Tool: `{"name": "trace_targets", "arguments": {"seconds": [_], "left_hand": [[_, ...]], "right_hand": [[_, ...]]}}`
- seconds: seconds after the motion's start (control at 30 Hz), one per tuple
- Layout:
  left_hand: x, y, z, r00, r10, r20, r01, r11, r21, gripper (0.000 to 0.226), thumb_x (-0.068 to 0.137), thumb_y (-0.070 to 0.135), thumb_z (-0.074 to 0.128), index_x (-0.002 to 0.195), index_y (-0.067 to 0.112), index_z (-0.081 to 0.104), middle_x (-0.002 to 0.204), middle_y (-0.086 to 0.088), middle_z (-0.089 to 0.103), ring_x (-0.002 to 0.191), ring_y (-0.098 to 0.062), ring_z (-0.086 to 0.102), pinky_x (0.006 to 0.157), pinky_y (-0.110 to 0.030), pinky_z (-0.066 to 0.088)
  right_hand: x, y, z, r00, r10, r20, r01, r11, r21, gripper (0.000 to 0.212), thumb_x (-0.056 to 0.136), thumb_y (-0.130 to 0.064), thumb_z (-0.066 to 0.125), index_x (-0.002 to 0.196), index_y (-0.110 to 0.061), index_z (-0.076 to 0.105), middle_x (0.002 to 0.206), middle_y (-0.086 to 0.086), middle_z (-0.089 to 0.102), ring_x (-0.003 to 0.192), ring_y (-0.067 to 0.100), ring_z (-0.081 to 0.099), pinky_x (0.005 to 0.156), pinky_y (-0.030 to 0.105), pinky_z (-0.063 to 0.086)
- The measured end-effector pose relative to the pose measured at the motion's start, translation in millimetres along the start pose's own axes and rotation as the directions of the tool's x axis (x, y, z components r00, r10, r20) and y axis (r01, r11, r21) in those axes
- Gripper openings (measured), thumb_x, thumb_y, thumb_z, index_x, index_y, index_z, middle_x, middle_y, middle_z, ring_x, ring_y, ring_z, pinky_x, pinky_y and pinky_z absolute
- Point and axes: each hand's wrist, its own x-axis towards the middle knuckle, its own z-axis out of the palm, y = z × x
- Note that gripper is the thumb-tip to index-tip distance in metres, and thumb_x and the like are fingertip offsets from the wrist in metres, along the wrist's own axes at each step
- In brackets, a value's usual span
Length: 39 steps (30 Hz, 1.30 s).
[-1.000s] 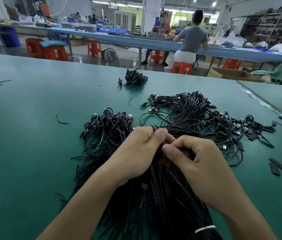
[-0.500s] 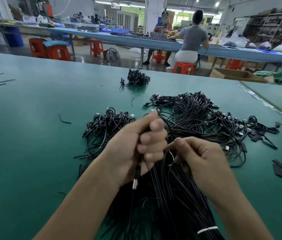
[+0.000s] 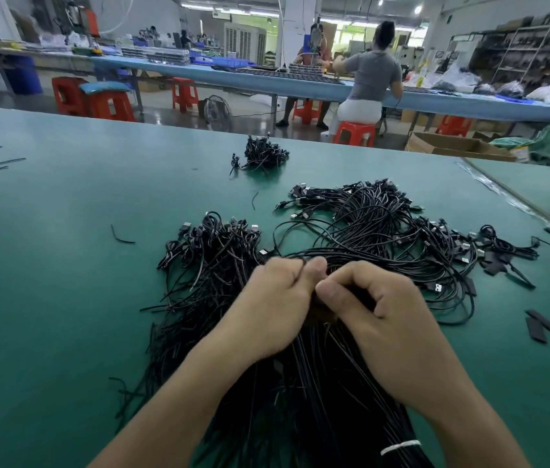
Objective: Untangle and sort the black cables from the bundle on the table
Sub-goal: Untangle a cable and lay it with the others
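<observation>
Head view: your two hands meet over the far end of the bundle (image 3: 331, 400), which lies on the green table (image 3: 64, 265). Its long axis runs from your body straight away from you; a white tie (image 3: 401, 447) cinches the near end, and the loose ends fan out under your knuckles.

Your left hand (image 3: 277, 305) is curled, with thumb and forefinger pinching one thin cable (image 3: 300, 272) at the bundle's head. Your right hand (image 3: 385, 319) is curled too, thumb tip just beside the left thumb, and it seems to grip the bundle's head. Exactly which strands it holds is hidden under the fingers.

The pull turns on direction. The pinched cable lies along the bundle, so it should come free only if you draw it along that axis, away from the tie — not sideways across the other strands.

Two heaps wait beyond your fingertips. The left pile (image 3: 212, 244) sits ahead and left, nearer your left hand. The right pile (image 3: 378, 231) sits ahead and right, its loops reaching just past your right knuckles. A small clump (image 3: 263, 153) lies well beyond both.
</observation>
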Motion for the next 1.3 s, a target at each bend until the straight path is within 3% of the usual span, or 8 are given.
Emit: {"name": "trace_targets", "arguments": {"seconds": [0.2,0.37,0.47,0.6,0.8,0.93,1.1,1.3], "left_hand": [[-8,16,-3,0.96,-0.061,0.272,0.128,0.964,-0.233,0.062,0.106,0.041,0.036,0.052,0.022,0.059,0.041,0.008,0.038,0.036,-0.007,0.034,0.043,-0.018,0.037],[-10,18,-10,0.888,-0.076,0.454,0.25,0.908,-0.336,0.056,0.102,0.051,0.042,0.052,0.027,0.043,0.044,0.012,0.031,0.038,-0.004,0.028,0.043,-0.018,0.037],[-9,16,-13,0.827,-0.095,0.554,0.377,0.825,-0.421,0.052,0.091,0.061,0.047,0.051,0.028,0.044,0.045,0.01,0.037,0.037,-0.005,0.034,0.045,-0.02,0.044],[-8,12,-7,0.874,-0.103,0.476,0.363,0.788,-0.497,0.048,0.089,0.053,0.051,0.05,0.024,0.045,0.057,-0.001,0.053,0.05,-0.013,0.05,0.054,-0.024,0.05],[-8,8,-3,0.924,-0.164,0.346,0.302,0.867,-0.397,0.056,0.1,0.046,0.046,0.05,0.019,0.052,0.065,-0.004,0.055,0.073,-0.021,0.061,0.059,-0.024,0.054],[-12,10,-1,0.87,-0.174,0.462,0.391,0.815,-0.427,0.063,0.099,0.056,0.044,0.102,-0.001,0.069,0.094,-0.021,0.072,0.09,-0.045,0.071,0.072,-0.05,0.061],[-14,12,10,0.903,-0.148,0.403,0.301,0.887,-0.349,0.057,0.096,0.067,0.033,0.091,0.023,0.069,0.07,-0.007,0.069,0.05,-0.019,0.062,0.036,-0.021,0.043],[-14,9,15,0.938,-0.122,0.323,0.216,0.937,-0.274,0.047,0.088,0.072,0.03,0.076,0.035,0.057,0.057,0.004,0.052,0.038,-0.005,0.035,0.038,-0.012,0.023]], "right_hand": [[2,4,-10,0.99,-0.001,-0.139,0.032,0.976,0.217,0.01,0.082,-0.011,0.075,0.077,-0.017,0.068,0.069,0.001,0.07,0.065,0.009,0.064,0.066,0.018,0.049],[2,1,-13,0.999,0.034,0.037,-0.048,0.863,0.503,0.009,0.075,-0.017,0.071,0.078,-0.011,0.064,0.087,0.004,0.075,0.082,0.009,0.07,0.075,0.018,0.054],[2,0,-15,0.997,0.029,0.071,-0.061,0.873,0.485,0.006,0.071,-0.021,0.073,0.075,-0.018,0.069,0.077,0.003,0.072,0.075,0.011,0.067,0.073,0.021,0.055],[1,1,-18,0.999,0.041,0.02,-0.045,0.92,0.389,0.009,0.076,-0.006,0.075,0.082,-0.01,0.069,0.068,0.006,0.072,0.064,0.015,0.07,0.064,0.021,0.055],[1,5,-13,0.997,0.044,-0.067,-0.04,0.997,0.067,0.016,0.082,-0.011,0.076,0.082,-0.026,0.072,0.075,-0.004,0.074,0.07,0.011,0.07,0.066,0.022,0.055],[1,3,-8,0.989,0.033,-0.146,-0.024,0.998,0.059,0.02,0.084,-0.009,0.075,0.08,-0.028,0.072,0.075,-0.01,0.073,0.069,0.007,0.07,0.061,0.022,0.055],[2,3,-7,0.975,0.011,-0.22,0.007,0.997,0.08,0.018,0.086,-0.011,0.075,0.08,-0.028,0.072,0.075,-0.009,0.074,0.065,0.009,0.07,0.06,0.027,0.056],[3,3,-1,0.961,0.011,-0.276,0.04,0.983,0.179,0.024,0.083,-0.003,0.075,0.079,-0.027,0.072,0.077,-0.01,0.075,0.075,0.009,0.072,0.068,0.017,0.055]]}}
